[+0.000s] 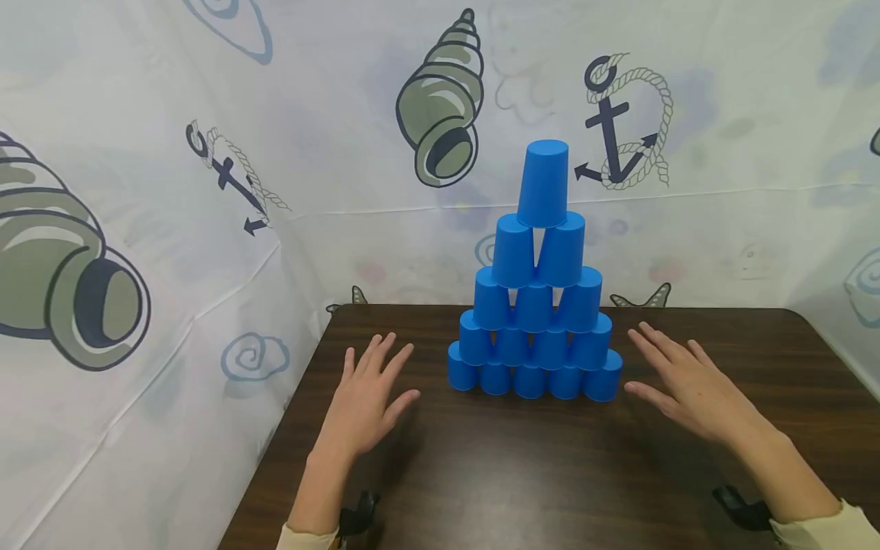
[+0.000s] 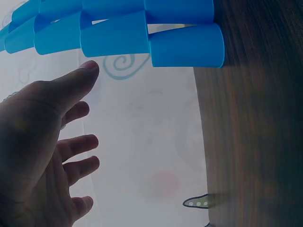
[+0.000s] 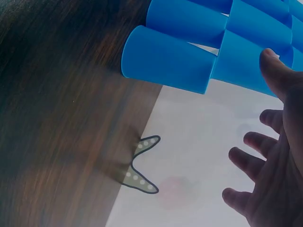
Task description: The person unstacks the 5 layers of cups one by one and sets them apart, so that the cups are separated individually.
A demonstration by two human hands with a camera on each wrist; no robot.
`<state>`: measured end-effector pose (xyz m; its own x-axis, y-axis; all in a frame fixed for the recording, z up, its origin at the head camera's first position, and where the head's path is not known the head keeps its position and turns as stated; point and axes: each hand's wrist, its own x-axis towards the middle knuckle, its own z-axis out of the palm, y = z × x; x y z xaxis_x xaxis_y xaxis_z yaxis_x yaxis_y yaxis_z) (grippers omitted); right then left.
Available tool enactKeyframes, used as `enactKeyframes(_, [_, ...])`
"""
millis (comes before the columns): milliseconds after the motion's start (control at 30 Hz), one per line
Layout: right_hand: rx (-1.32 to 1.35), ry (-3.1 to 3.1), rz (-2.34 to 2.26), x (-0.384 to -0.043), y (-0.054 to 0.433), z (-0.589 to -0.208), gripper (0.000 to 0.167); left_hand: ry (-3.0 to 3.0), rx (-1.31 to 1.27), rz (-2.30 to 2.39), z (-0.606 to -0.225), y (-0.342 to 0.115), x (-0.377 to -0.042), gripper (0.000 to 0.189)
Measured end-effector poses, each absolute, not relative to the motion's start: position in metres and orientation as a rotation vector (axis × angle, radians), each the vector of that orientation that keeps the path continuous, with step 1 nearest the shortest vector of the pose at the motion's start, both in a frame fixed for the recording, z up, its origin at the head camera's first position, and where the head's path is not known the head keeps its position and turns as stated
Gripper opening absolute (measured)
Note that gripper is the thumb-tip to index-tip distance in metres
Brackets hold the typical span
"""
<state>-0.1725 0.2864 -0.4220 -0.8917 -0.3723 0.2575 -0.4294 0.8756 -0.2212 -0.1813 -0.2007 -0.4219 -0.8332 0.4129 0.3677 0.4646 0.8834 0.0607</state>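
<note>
A pyramid of upside-down blue cups (image 1: 532, 328) stands on the dark wooden table, several rows high, with a single top cup (image 1: 545, 183) at its peak. To its left, my left hand (image 1: 364, 401) hovers with fingers spread and holds nothing. My right hand (image 1: 694, 386) is on the other side, fingers also spread and apart from the stack. In the left wrist view the thumb of that hand points toward the side of the blue cups (image 2: 187, 45). The right wrist view shows the blue cups (image 3: 165, 59) beyond the right thumb.
Dark wood grain covers the tabletop (image 1: 495, 473). Behind and to the left hangs a pale cloth (image 1: 330, 114) printed with shells, anchors and starfish. Each forearm wears a black wrist strap, such as the left strap (image 1: 359, 513).
</note>
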Motion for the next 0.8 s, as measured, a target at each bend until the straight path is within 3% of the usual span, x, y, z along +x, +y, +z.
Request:
enactKeyframes(367, [0.616, -2.931, 0.543, -0.179, 0.281, -0.43, 0.083, -2.449, -0.642, -0.455, -0.4, -0.188, -0.186, 0.062])
enactKeyframes(800, [0.498, -2.956, 0.947, -0.199, 0.273, -0.476, 0.089, -2.179, -0.869, -0.744, -0.306, -0.132, -0.217, 0.057])
